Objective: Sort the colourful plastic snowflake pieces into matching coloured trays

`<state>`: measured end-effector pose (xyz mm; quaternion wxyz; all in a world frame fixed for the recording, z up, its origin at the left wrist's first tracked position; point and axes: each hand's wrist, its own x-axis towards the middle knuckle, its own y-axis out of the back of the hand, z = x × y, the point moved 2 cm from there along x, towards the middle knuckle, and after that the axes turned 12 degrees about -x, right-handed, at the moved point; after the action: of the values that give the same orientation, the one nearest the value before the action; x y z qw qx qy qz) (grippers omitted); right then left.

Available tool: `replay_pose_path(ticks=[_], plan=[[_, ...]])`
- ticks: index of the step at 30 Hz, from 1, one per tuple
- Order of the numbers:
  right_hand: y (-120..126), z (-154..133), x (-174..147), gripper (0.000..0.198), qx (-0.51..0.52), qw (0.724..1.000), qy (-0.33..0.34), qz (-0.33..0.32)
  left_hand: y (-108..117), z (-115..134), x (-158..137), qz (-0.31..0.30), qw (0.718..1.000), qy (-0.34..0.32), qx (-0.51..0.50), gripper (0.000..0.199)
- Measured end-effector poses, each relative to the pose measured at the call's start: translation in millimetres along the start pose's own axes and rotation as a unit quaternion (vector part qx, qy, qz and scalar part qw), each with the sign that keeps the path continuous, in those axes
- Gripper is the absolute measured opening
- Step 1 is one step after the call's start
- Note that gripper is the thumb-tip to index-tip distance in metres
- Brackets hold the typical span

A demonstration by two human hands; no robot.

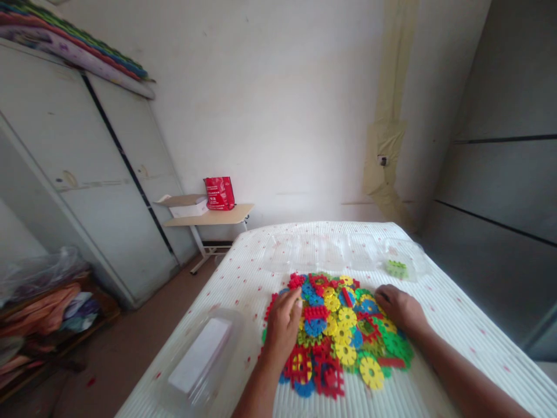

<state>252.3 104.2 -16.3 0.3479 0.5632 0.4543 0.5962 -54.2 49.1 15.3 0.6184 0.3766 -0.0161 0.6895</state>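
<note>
A heap of plastic building pieces (346, 317) in red, yellow, blue and green lies on the white ribbed cover (235, 278). Many are notched discs; others are square grids or short bars. My left hand (282, 316) rests along the left side of the heap, its fingers stretched forward and nothing visible in them. At the right side, my right hand (401, 307) lies over the edge of the heap with its fingers reaching inward. No piece shows in its grasp, though its fingertips are partly hidden.
Behind the heap stands a clear compartment tray (322, 251); a green piece (396, 268) sits in its right section. Left of my arm is a clear plastic box (217, 354) with a white slip (201, 355). A small table (230, 215) holds a red bag (220, 193).
</note>
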Motion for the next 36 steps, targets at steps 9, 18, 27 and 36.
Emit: replay_pose_path(ticks=[9,18,27,36], plan=[[-1.1,0.0,0.5,0.029,-0.018,1.000,-0.005,-0.022,64.0,20.3,-32.0,-0.061,0.976,0.174,0.112,0.028],[-2.6,0.0,0.4,0.028,-0.016,1.000,-0.013,-0.004,52.2,-1.7,-80.9,-0.156,0.937,0.240,0.202,0.065],[-4.2,0.6,0.8,0.028,-0.019,1.000,-0.012,-0.002,56.1,-1.7,-79.4,-0.152,0.958,0.182,0.162,0.060],[-4.8,1.0,1.1,0.029,-0.024,1.000,-0.013,-0.016,26.5,16.6,-71.7,-0.198,0.968,0.110,0.110,0.063]])
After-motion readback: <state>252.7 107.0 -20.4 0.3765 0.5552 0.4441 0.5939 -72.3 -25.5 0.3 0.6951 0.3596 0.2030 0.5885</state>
